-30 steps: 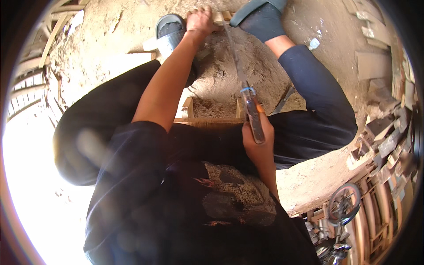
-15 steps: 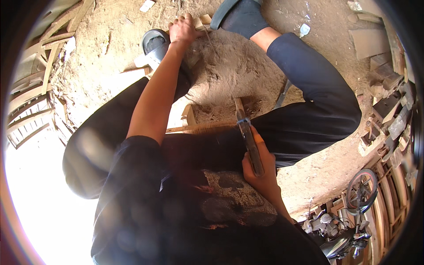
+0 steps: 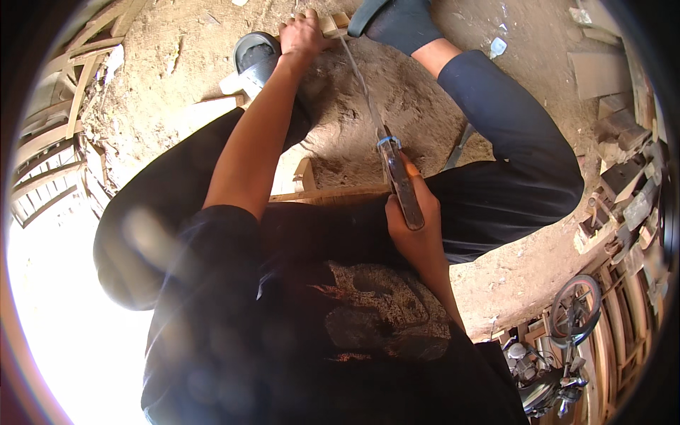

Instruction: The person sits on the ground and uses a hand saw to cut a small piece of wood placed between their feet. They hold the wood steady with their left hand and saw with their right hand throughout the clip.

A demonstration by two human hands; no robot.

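Observation:
My right hand (image 3: 416, 219) is closed round the dark handle of a handsaw (image 3: 404, 190), which has a blue band where blade and handle meet. The saw's narrow blade (image 3: 366, 92) runs away from me, its far end at a small wooden piece (image 3: 334, 25) near the ground. Beside that end, my left hand (image 3: 301, 37) presses down with fingers curled over the wood; its grip is partly hidden. The wood lies between my two sandalled feet, the left sandal (image 3: 256, 53) close to my left hand and the right sandal (image 3: 365, 15) touching or nearly touching the wood.
A wooden board (image 3: 329, 194) lies across in front of my lap, with a small wood block (image 3: 304, 176) by it. A dark flat tool (image 3: 459, 147) lies under my right knee. Scrap wood (image 3: 623, 177) is piled at right; a motorbike (image 3: 545, 368) stands at lower right.
My right hand has pushed the saw forward, away from my body, and the blade now shows along its length. My left hand stays on the wood.

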